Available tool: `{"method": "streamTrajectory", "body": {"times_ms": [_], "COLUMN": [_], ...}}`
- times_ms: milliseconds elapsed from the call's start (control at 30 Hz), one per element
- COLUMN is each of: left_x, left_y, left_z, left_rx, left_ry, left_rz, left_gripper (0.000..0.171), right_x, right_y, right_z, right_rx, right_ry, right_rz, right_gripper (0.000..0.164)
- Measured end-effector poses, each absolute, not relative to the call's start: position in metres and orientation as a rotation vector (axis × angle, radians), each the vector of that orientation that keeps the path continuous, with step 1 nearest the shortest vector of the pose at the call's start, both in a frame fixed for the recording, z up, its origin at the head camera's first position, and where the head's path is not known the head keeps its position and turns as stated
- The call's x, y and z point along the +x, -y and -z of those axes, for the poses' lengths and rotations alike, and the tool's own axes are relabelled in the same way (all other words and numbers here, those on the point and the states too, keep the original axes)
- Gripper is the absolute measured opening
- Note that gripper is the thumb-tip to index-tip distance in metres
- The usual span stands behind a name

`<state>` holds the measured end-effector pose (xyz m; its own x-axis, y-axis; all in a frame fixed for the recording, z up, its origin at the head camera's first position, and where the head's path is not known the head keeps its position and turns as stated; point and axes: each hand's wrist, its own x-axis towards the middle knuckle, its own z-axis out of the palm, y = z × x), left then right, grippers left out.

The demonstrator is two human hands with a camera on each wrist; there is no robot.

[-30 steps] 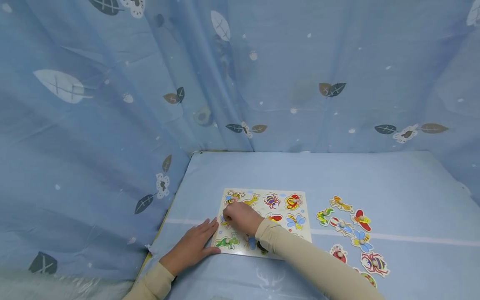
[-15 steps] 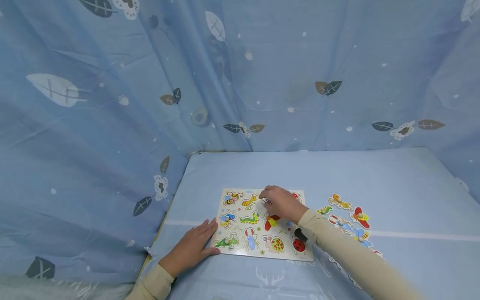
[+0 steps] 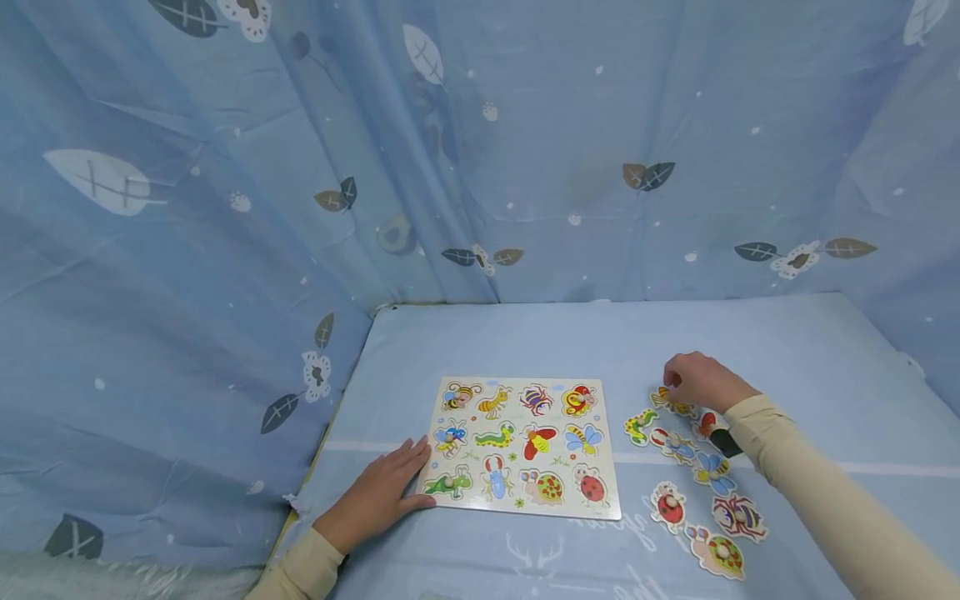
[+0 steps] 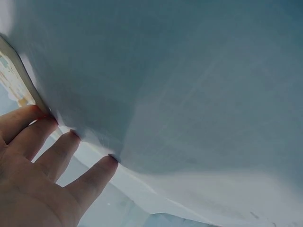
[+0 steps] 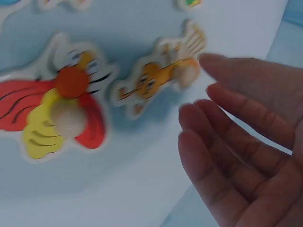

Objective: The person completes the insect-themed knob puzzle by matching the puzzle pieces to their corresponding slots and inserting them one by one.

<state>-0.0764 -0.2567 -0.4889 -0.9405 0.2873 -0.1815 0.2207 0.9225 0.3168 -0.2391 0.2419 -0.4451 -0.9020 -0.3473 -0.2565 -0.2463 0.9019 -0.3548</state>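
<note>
My left hand [image 3: 384, 486] lies flat on the table with its fingertips at the left edge of the insect puzzle board [image 3: 480, 457]. In the left wrist view, the fingers [image 4: 92, 182] are spread. At the right, my right hand [image 3: 705, 381] hovers over the orange insect piece [image 3: 670, 403]. The right wrist view shows its fingers bent loosely, with the tips beside the round knob [image 5: 184, 74] and nothing gripped. Near it lies a red-and-yellow winged piece [image 5: 68, 116]. On the board sit a grasshopper piece [image 3: 452, 482] and a blue winged insect piece [image 3: 452, 439] with knobs.
Right of the board lie several loose knobbed pieces: a green caterpillar [image 3: 639, 427], a blue beetle [image 3: 675, 447], a blue-winged bee [image 3: 715, 473], a ladybug [image 3: 667, 506], a spider [image 3: 739, 517] and a snail [image 3: 717, 553]. A patterned blue curtain [image 3: 562, 150] hangs behind the table.
My right hand has left the blue winged insect's place on the board and crossed right to the loose pieces. My left hand stays at the board's edge.
</note>
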Motion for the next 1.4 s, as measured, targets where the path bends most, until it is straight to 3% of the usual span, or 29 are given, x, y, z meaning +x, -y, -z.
{"method": "streamTrajectory", "body": {"times_ms": [133,733,1400], "left_x": [-0.076,-0.078,-0.075], "left_y": [0.259,0.263,0.258], "left_z": [0.489,0.487,0.486], "left_rx": [0.383,0.422,0.408], "left_ry": [-2.858,-2.850,-2.836], "left_rz": [-0.432,-0.437,-0.440], "left_gripper": [0.085,0.086,0.087], "right_x": [-0.244,-0.244,-0.238], "right_y": [-0.247,-0.224,-0.035], "right_z": [0.454,0.458,0.465], "right_rx": [-0.419,-0.410,-1.238], "right_ry": [-2.701,-2.778,-2.803], "right_rz": [0.500,0.501,0.494], "right_gripper": [0.008,0.005,0.011]}}
